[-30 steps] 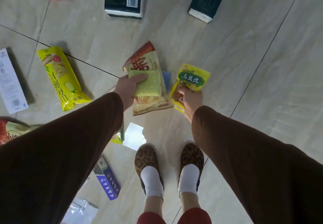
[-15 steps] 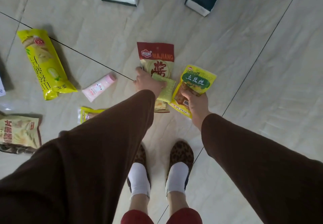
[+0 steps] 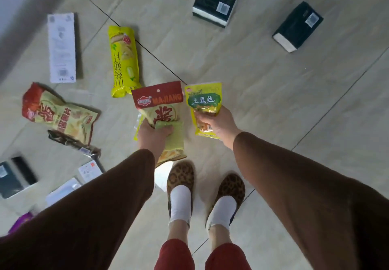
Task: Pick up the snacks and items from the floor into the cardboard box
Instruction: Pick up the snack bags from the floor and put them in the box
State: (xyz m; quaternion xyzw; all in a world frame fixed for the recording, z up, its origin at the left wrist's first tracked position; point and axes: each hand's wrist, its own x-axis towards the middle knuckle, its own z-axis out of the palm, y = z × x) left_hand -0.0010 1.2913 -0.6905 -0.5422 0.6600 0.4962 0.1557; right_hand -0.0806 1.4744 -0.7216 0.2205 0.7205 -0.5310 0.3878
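Two hands, both full: the left hand [image 3: 152, 136] is clamped on a red-topped MAJIANG snack bag [image 3: 161, 106] with a pale green packet [image 3: 173, 136] pressed against its front under the thumb, while the right hand [image 3: 219, 122] grips a yellow potato-shred pouch [image 3: 203, 105] by its lower half. All three are lifted clear of the floor, above the person's leopard-print slippers [image 3: 181, 177].

The cardboard box is not in view, so the load appears to be on its way there. Carrying it well likely means keeping the thumb firmly over the green packet, which looks the likeliest to slip, and stepping around the litter rather than over it.

Much remains on the pale tiled floor [image 3: 273, 105]: a long yellow snack bag [image 3: 124, 59] just beyond the left hand, a crumpled red-and-yellow bag [image 3: 61, 116] and a white flat carton [image 3: 62, 46] to the left, and two black tissue-style boxes [image 3: 214, 2] well apart at the top. Smaller packets, blurred, lie partly hidden beneath the brown left sleeve [image 3: 94, 206]. A grey-white furniture edge [image 3: 23, 6] fills the upper left corner.
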